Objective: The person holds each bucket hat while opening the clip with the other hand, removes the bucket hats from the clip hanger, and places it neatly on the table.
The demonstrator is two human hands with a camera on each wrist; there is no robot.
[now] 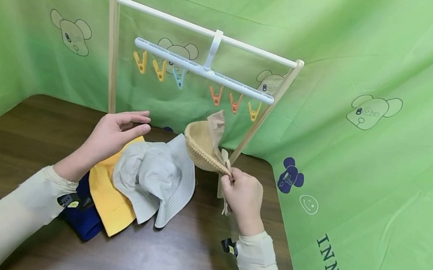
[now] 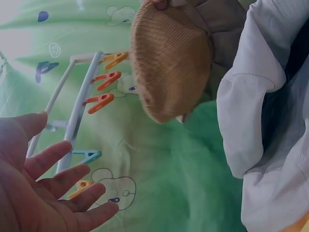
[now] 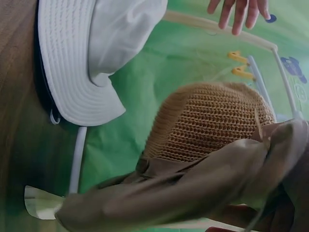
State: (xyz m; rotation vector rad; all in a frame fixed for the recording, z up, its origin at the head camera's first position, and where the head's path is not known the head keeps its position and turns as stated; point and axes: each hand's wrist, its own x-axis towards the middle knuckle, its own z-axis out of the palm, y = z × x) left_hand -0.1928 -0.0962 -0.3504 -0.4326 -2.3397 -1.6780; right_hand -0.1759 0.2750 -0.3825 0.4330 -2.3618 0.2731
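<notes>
My right hand point(image 1: 244, 199) pinches the edge of a tan woven hat point(image 1: 204, 149) with a brown fabric brim, held above the table at the right. In the right wrist view its knitted crown point(image 3: 212, 121) and the soft brown brim point(image 3: 169, 198) fill the lower part. My left hand point(image 1: 119, 133) hovers over the hats, fingers extended and holding nothing; the left wrist view shows its fingers point(image 2: 72, 193) spread. Below it lie a light grey bucket hat point(image 1: 153, 167), a yellow hat point(image 1: 111, 203) and a dark blue piece of fabric point(image 1: 81, 222), overlapping.
Behind the hats stands a wooden rack with a white bar point(image 1: 166, 16). From it hangs a light blue hanger point(image 1: 204, 71) with several yellow, orange and blue clips point(image 1: 234, 103). Green printed cloth point(image 1: 360, 173) surrounds the brown table point(image 1: 166, 257).
</notes>
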